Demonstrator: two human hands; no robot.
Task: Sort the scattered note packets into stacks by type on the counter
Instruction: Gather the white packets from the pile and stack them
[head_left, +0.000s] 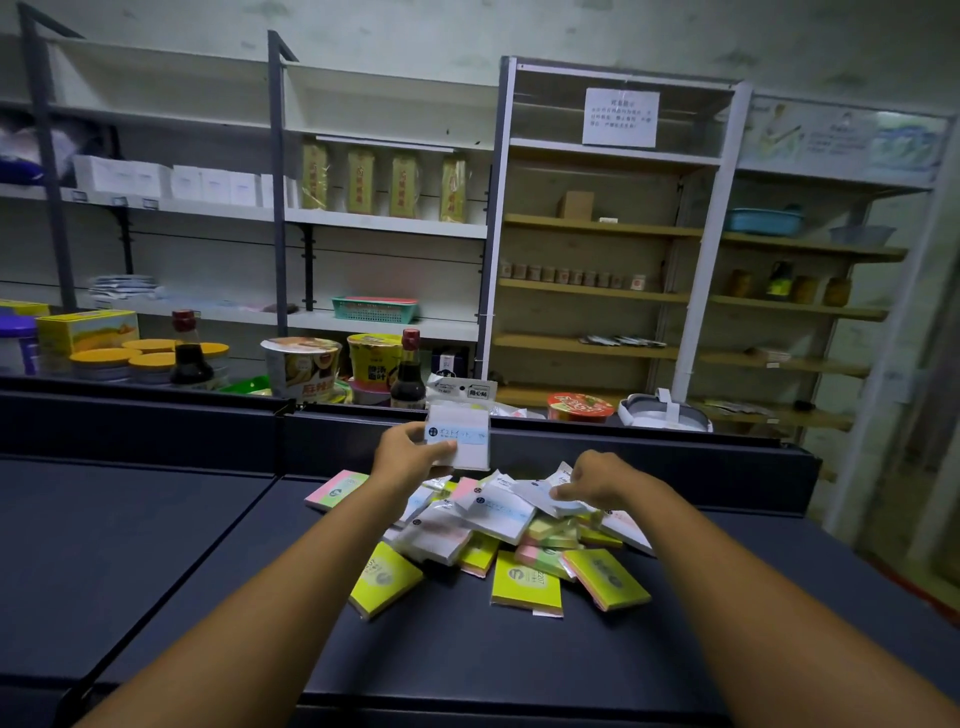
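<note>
Left hand (410, 454) grips white packet (460, 434) | right hand (597, 480) pinches pile packet (540, 496)

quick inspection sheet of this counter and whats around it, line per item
surface: dark counter, bare toward the camera
job's things: jumbled pile of note packets, white and yellow-green mixed; one pink-green packet apart at left; no stacks yet
clutter: soy sauce bottles, noodle cups behind the counter
grippers: left hand holds up a white packet; right hand pinches a packet in the pile
cables: nothing seen
surroundings: sparsely stocked shelves
</note>
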